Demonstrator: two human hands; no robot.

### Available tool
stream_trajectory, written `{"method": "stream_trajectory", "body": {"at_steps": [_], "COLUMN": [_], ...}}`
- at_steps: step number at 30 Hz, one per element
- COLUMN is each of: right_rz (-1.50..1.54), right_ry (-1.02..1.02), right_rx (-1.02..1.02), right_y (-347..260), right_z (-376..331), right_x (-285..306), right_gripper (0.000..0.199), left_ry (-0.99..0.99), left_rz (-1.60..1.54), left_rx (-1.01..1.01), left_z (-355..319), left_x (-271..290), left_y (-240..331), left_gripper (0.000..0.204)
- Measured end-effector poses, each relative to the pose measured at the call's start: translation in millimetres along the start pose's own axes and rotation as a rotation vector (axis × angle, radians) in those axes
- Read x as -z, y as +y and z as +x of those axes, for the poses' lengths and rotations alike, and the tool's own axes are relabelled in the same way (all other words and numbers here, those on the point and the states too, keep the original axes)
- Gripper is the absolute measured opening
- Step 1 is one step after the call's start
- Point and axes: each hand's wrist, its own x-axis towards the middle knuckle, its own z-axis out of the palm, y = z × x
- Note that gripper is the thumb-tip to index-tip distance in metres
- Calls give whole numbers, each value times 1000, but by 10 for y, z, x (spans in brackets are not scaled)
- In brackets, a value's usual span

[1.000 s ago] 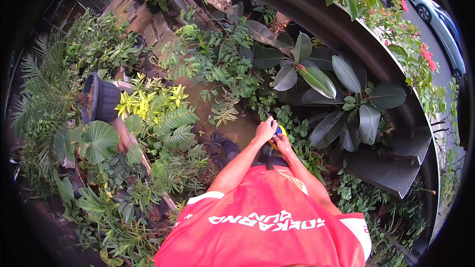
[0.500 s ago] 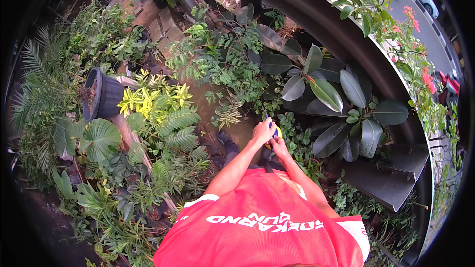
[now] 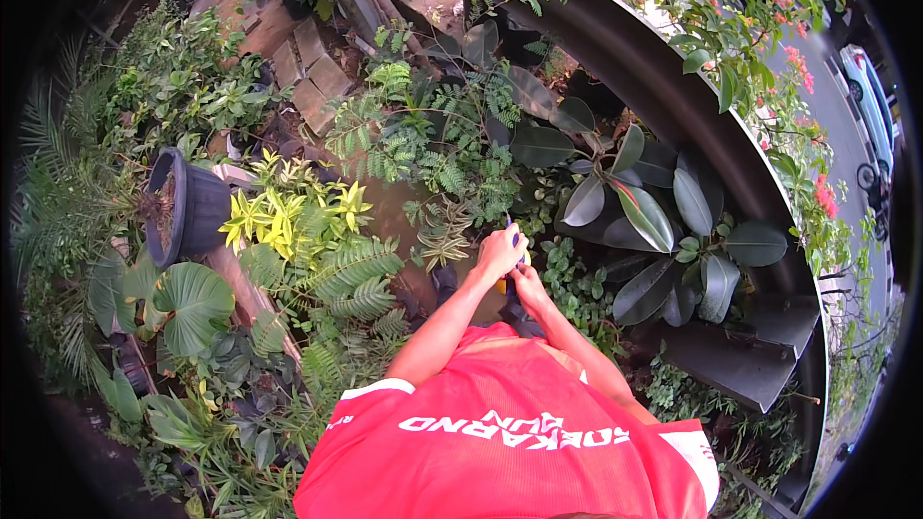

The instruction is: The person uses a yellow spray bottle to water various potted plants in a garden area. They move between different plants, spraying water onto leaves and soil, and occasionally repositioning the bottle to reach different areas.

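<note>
In front of my body, my left hand point(image 3: 499, 252) is closed around a small blue-and-yellow tool point(image 3: 525, 257). Its blue tip pokes out past the fingers, while most of it is hidden, so its exact kind does not show. My right hand point(image 3: 527, 285) sits just below and to the right, fingers curled against the tool's lower, yellow part. Just left of the hands grows a small striped-leaf plant point(image 3: 444, 234). A feathery-leaved shrub point(image 3: 457, 135) stands beyond them.
A black pot point(image 3: 197, 210) lies tilted at left beside yellow-leaved plants point(image 3: 279, 216). To the right, a broad-leaved rubber plant point(image 3: 654, 211) spreads before a dark curved wall point(image 3: 615, 48). Ferns point(image 3: 351, 274) crowd my left side. Paving slabs point(image 3: 312, 77) lie farther off.
Both hands have shifted slightly left and stay together on the tool. Less of its yellow part shows now. The whole view has turned a little.
</note>
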Motion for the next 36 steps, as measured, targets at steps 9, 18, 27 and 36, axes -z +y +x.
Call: {"method": "stream_trajectory", "body": {"at_steps": [9,18,27,36], "right_rz": [37,54,-59,-235], "right_ry": [60,207,252,140], "right_rx": [-44,-39,10,-82], "right_y": [-3,-98,-113,-385], "right_z": [522,507,586,778], "right_x": [-438,-869,-939,-809], "right_gripper": [26,21,20,21], "left_ry": [-50,-237,-165,138], "left_rz": [-38,-31,-63,-152], "left_rx": [-42,-15,-97,-189], "left_z": [358,518,651,994], "left_x": [529,810,807,956], "left_y": [-268,-504,-587,-500], "left_gripper": [28,32,31,27]}}
